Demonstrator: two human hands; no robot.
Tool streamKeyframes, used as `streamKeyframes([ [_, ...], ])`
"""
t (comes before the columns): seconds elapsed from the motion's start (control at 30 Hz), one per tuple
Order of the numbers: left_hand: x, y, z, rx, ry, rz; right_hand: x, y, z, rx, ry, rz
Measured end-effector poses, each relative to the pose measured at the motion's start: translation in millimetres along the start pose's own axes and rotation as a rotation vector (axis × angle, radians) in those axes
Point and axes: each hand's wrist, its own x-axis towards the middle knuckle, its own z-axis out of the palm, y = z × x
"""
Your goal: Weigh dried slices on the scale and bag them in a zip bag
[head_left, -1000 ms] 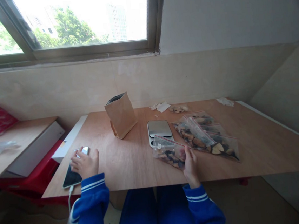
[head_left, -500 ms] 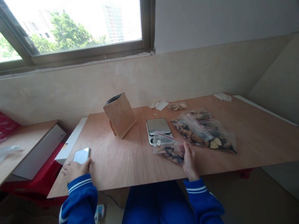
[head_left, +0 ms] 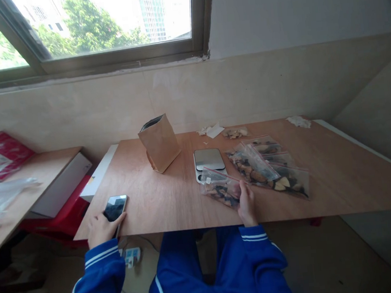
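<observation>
At the table's left front corner, my left hand (head_left: 103, 228) grips a smartphone (head_left: 116, 208) by its sides, thumb on the right edge; the near end of the phone overlaps the table's front edge. My right hand (head_left: 246, 204) pinches the right end of a clear zip bag (head_left: 220, 190) with dark and brown dried pieces inside. The bag's far edge overlaps the front of a kitchen scale (head_left: 209, 160). To the right of it lie several more zip bags (head_left: 252, 163) of dried slices, overlapping in a pile.
A brown paper bag (head_left: 160, 143) stands with its top open, left of the scale. Behind the scale are white paper scraps (head_left: 214, 131) and a small bag of pale pieces (head_left: 235, 133). Another crumpled white scrap (head_left: 298, 122) lies at the back right. A second table (head_left: 55, 162) stands left.
My left hand has drawn the phone toward the table's front edge, with the fingers now around its sides. My right hand still holds the zip bag in place. The camera view has tilted slightly.
</observation>
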Motion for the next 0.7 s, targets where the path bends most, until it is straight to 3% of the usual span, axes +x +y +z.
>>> streamKeyframes([
  [0.33, -10.1, 8.8, -3.6, 0.084, -0.005, -0.057, -4.3, -5.7, -5.2, 0.03, -0.034, 0.104],
  [0.53, -11.9, 8.5, -4.2, 0.046, -0.042, -0.097, -5.3, -6.7, -6.2, 0.004, -0.08, 0.091],
  [0.6, -18.7, 17.1, -2.2, 0.001, 0.0, -0.118, -6.4, -7.9, -6.0, 0.006, -0.111, 0.095],
  [0.7, -38.8, 45.5, 2.4, -0.093, 0.218, -0.064, -8.6, -10.5, -4.9, 0.002, -0.134, 0.105],
])
